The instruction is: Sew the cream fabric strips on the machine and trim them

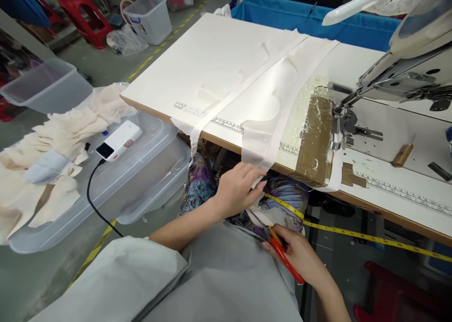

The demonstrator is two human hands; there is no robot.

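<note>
My left hand (238, 188) pinches the hanging end of a thin white fabric strip (263, 138) at the table's front edge. The strip runs back across the white table top, next to another narrow white strip (226, 100) that also drapes over the edge. Below and to the right, my right hand (294, 251) is closed round a pair of scissors (282, 256) with red and yellow-orange handles. The blades point up and left, close to a white fabric piece (271, 216) over my lap. Whether the blades touch the fabric I cannot tell.
A sewing machine (348, 124) stands on the table (197, 58) at right, with a wooden-handled awl (402, 155) nearby. A yellow tape measure (356, 235) stretches below the table edge. At left, a lidded plastic bin (141, 181) carries cream fabric (52, 143) and a white power bank (119, 140).
</note>
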